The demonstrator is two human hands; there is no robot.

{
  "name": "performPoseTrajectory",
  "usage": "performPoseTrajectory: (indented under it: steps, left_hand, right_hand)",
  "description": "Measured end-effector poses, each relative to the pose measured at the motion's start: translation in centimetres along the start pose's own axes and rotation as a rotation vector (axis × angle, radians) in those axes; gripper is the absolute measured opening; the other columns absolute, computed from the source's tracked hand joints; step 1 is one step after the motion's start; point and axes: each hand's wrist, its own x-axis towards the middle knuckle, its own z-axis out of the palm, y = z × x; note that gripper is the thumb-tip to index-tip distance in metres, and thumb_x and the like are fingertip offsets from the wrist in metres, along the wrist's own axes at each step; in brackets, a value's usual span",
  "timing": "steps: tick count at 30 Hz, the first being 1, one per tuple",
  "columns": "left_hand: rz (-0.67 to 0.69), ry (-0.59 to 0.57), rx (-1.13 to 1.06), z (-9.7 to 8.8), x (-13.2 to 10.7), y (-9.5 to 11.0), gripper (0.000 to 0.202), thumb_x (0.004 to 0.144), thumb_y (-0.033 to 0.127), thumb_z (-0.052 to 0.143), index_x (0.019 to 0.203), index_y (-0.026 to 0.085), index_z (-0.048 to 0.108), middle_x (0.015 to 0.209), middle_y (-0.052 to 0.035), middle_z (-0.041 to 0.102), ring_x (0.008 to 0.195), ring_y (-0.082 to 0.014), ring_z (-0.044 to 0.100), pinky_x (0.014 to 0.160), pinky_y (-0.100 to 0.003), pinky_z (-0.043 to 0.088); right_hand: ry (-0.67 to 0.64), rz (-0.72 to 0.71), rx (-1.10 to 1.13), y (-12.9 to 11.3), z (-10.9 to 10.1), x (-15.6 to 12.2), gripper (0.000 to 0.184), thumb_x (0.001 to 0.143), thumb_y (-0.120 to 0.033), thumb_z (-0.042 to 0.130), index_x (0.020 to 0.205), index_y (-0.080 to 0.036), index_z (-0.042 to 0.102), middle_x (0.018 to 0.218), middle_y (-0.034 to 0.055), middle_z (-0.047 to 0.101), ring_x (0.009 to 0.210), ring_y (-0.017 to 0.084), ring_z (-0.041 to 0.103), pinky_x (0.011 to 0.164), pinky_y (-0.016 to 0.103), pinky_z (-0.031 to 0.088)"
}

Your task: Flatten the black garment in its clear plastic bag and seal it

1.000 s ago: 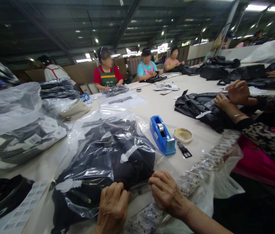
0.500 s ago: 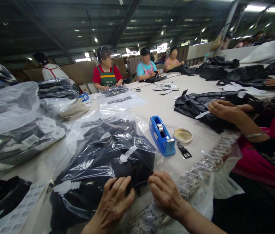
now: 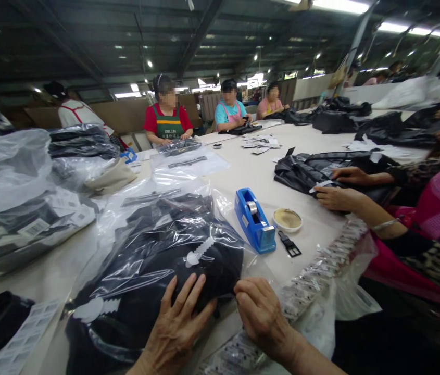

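Observation:
A black garment in a clear plastic bag (image 3: 157, 260) lies on the pale table (image 3: 251, 172) right in front of me. My left hand (image 3: 176, 328) rests flat on the bag's near end, fingers spread. My right hand (image 3: 261, 315) is curled beside it, pinching the bag's open edge at the garment's near right corner. A white serrated tag (image 3: 200, 252) shows through the plastic just beyond my fingers.
A blue tape dispenser (image 3: 254, 221), a small round dish (image 3: 287, 220) and a black buckle (image 3: 289, 244) sit to the right. A strip of small packets (image 3: 321, 265) lies near my right arm. Bagged garments (image 3: 20, 224) pile up left. A person's hands (image 3: 339, 198) work on a black jacket (image 3: 309, 172); other workers sit across.
My left hand went from curled to flat with fingers spread on the bag. The neighbour's hands moved lower on the black jacket. My view shifted slightly.

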Motion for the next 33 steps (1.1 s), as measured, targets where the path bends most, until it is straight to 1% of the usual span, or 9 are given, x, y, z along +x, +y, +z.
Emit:
performPoseTrajectory:
  steps: [4, 6, 11, 14, 17, 20, 24, 29, 33]
  left_hand:
    - [0.005, 0.028, 0.000, 0.2, -0.2, -0.1, 0.034, 0.091, 0.025, 0.037, 0.116, 0.030, 0.060, 0.139, -0.0115, 0.044, 0.128, -0.0278, 0.040, 0.110, -0.050, 0.019]
    - [0.000, 0.028, -0.014, 0.3, -0.3, -0.2, 0.034, 0.090, 0.024, 0.038, 0.117, 0.030, 0.059, 0.138, -0.0116, 0.045, 0.129, -0.0277, 0.039, 0.110, -0.050, 0.020]
    - [-0.015, 0.052, -0.032, 0.5, -0.4, -0.2, 0.034, 0.089, 0.021, 0.039, 0.115, 0.030, 0.060, 0.136, -0.0117, 0.047, 0.130, -0.0267, 0.037, 0.110, -0.051, 0.020]
    - [-0.003, 0.051, -0.025, 0.5, -0.4, -0.2, 0.033, 0.090, 0.022, 0.038, 0.113, 0.029, 0.061, 0.134, -0.0131, 0.048, 0.131, -0.0265, 0.036, 0.110, -0.050, 0.019]
    - [0.008, 0.064, -0.002, 0.5, -0.3, -0.3, 0.031, 0.090, 0.023, 0.040, 0.112, 0.029, 0.061, 0.133, -0.0135, 0.049, 0.131, -0.0260, 0.036, 0.110, -0.049, 0.019]
    - [0.022, 0.080, 0.015, 0.6, -0.2, -0.4, 0.031, 0.090, 0.025, 0.040, 0.113, 0.029, 0.061, 0.132, -0.0130, 0.050, 0.131, -0.0258, 0.036, 0.111, -0.049, 0.019]
    - [0.046, 0.072, 0.031, 0.8, -0.5, -0.6, 0.031, 0.090, 0.027, 0.041, 0.114, 0.030, 0.060, 0.133, -0.0129, 0.050, 0.131, -0.0261, 0.036, 0.111, -0.048, 0.019]
    - [0.050, 0.090, 0.028, 1.4, -0.9, -0.8, 0.028, 0.090, 0.030, 0.044, 0.113, 0.030, 0.060, 0.138, -0.0117, 0.045, 0.130, -0.0269, 0.038, 0.111, -0.048, 0.018]
    - [0.032, 0.124, 0.027, 1.7, -0.9, -0.7, 0.028, 0.092, 0.029, 0.041, 0.111, 0.031, 0.061, 0.137, -0.0104, 0.047, 0.129, -0.0259, 0.040, 0.111, -0.048, 0.019]
  right_hand:
    - [-0.017, 0.066, 0.073, 0.0, -2.0, 0.8, 0.013, 0.078, -0.009, 0.049, 0.085, -0.018, 0.056, 0.092, 0.0059, 0.058, 0.088, 0.018, 0.052, 0.078, 0.032, 0.043]
    - [0.036, 0.132, 0.092, 1.0, -3.1, 1.7, 0.012, 0.078, -0.015, 0.055, 0.089, -0.019, 0.057, 0.097, 0.0066, 0.057, 0.093, 0.019, 0.053, 0.082, 0.034, 0.043]
    - [0.177, 0.638, 0.093, 7.8, -4.5, 5.0, 0.009, 0.078, -0.029, 0.055, 0.077, -0.021, 0.059, 0.094, 0.0065, 0.059, 0.097, 0.022, 0.051, 0.090, 0.040, 0.039]
    - [0.097, 0.810, 0.088, 12.1, -4.3, 6.8, 0.014, 0.076, -0.026, 0.056, 0.064, -0.019, 0.057, 0.078, 0.0047, 0.058, 0.086, 0.021, 0.052, 0.083, 0.040, 0.041]
    - [-0.050, 0.970, 0.145, 14.1, -3.4, 7.7, 0.027, 0.081, -0.029, 0.057, 0.058, -0.016, 0.052, 0.061, -0.0026, 0.050, 0.064, 0.013, 0.051, 0.069, 0.032, 0.045]
    - [-0.143, 1.093, 0.236, 14.1, -2.6, 7.8, 0.027, 0.086, -0.036, 0.055, 0.071, -0.014, 0.056, 0.066, -0.0040, 0.055, 0.060, 0.008, 0.052, 0.061, 0.026, 0.046]
    - [-0.120, 1.185, 0.325, 13.9, -1.7, 7.9, 0.026, 0.086, -0.037, 0.056, 0.077, -0.014, 0.058, 0.072, -0.0026, 0.058, 0.062, 0.009, 0.054, 0.059, 0.025, 0.047]
    - [0.058, 1.136, 0.438, 13.3, -1.8, 8.2, 0.031, 0.077, -0.041, 0.064, 0.062, -0.015, 0.057, 0.067, -0.0019, 0.057, 0.063, 0.010, 0.052, 0.062, 0.027, 0.044]
    - [0.246, 0.995, 0.495, 11.1, -3.3, 6.7, 0.032, 0.061, -0.048, 0.067, 0.054, -0.018, 0.060, 0.086, 0.0038, 0.060, 0.087, 0.018, 0.052, 0.078, 0.029, 0.039]
